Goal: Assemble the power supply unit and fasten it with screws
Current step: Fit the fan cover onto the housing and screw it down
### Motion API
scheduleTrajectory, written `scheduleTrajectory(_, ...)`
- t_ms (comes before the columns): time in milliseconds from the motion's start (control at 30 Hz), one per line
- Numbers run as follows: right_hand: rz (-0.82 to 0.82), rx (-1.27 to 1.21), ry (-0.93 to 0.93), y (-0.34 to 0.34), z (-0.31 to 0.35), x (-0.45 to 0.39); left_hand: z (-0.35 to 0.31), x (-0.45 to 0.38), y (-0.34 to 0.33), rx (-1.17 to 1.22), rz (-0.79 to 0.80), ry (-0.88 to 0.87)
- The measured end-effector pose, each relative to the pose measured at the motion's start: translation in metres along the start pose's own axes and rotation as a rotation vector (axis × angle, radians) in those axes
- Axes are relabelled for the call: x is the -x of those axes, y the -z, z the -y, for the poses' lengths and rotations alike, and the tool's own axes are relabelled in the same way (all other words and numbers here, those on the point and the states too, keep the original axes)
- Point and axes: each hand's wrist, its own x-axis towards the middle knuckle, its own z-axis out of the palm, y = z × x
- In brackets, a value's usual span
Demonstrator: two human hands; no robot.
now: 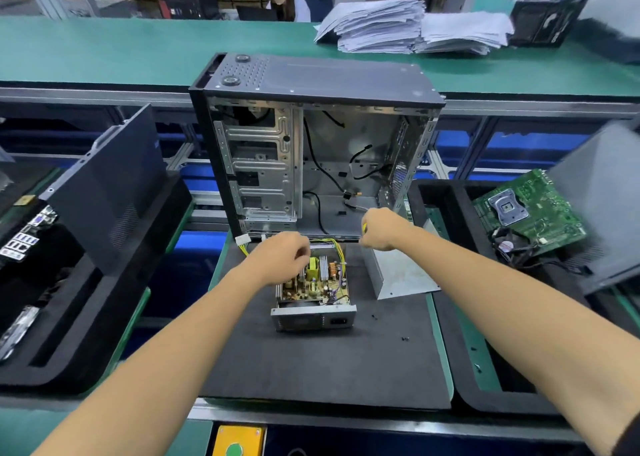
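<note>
Power supply unit [313, 293], a boxy metal shell baring its circuit board, is sitting under the left hand's [282, 258] curled fingers; right hand [381, 229] is clenching a yellow-handled screwdriver [364, 228].

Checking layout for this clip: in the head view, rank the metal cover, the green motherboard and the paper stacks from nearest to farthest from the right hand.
From the right hand:
1. Metal cover, just below the hand on the black mat.
2. Green motherboard, off to the right in the foam tray.
3. Paper stacks, far back on the green bench.
</note>
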Motion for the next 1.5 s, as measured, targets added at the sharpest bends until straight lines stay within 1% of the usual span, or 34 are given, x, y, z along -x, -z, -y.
scheduleTrajectory(133,0.026,-0.016,0.041,-0.005,-0.005,-0.002,-0.014,-0.022,-0.015,-0.032,-0.009,-0.022)
scheduleTrajectory(200,0.006,-0.022,0.085,-0.009,-0.009,-0.007,-0.021,-0.033,-0.022,-0.076,-0.018,-0.019)
scheduleTrajectory(267,0.007,-0.010,0.118,-0.009,-0.010,-0.009,-0.027,-0.041,-0.026,-0.092,-0.032,-0.064)
scheduleTrajectory(300,0.026,-0.003,0.136,-0.009,-0.008,-0.008,-0.030,-0.044,-0.027,-0.052,-0.014,-0.094)
scheduleTrajectory(333,0.067,0.003,0.151,-0.011,-0.006,-0.008,-0.032,-0.045,-0.028,0.002,0.039,-0.116)
scheduleTrajectory(400,0.216,0.028,0.183,-0.017,0.001,-0.003,-0.033,-0.046,-0.032,0.053,0.232,-0.132)
scheduleTrajectory(467,0.365,0.090,0.224,-0.028,0.009,0.000,-0.033,-0.044,-0.037,0.017,0.386,-0.144)
scheduleTrajectory(533,0.414,0.165,0.255,-0.038,0.016,-0.003,-0.030,-0.042,-0.042,-0.036,0.415,-0.150)
scheduleTrajectory(633,0.397,0.201,0.227,-0.045,0.020,-0.010,-0.028,-0.043,-0.042,-0.031,0.349,-0.178)
scheduleTrajectory(700,0.396,0.200,0.189,-0.049,0.022,-0.016,-0.026,-0.045,-0.037,0.036,0.288,-0.183)
scheduleTrajectory(767,0.440,0.234,0.166,-0.055,0.024,-0.018,-0.021,-0.047,-0.030,0.112,0.202,-0.183)
scheduleTrajectory(867,0.426,0.345,0.211,-0.067,0.032,-0.015,-0.012,-0.049,-0.022,0.171,0.112,-0.172)
scheduleTrajectory(933,0.408,0.302,0.196,-0.076,0.035,-0.015,-0.008,-0.050,-0.020,0.160,0.111,-0.179)
scheduleTrajectory(1067,0.234,0.154,0.181,-0.085,0.031,-0.014,-0.006,-0.051,-0.026,0.092,0.086,-0.212)
scheduleTrajectory(1133,0.187,0.120,0.166,-0.088,0.028,-0.013,-0.006,-0.050,-0.028,0.087,0.065,-0.219)
scheduleTrajectory(1300,0.190,0.134,0.146,-0.089,0.030,-0.012,-0.005,-0.049,-0.028,0.119,0.051,-0.229)
scheduleTrajectory(1500,0.275,0.184,0.128,-0.078,0.035,-0.012,-0.004,-0.045,-0.025,0.135,0.057,-0.230)
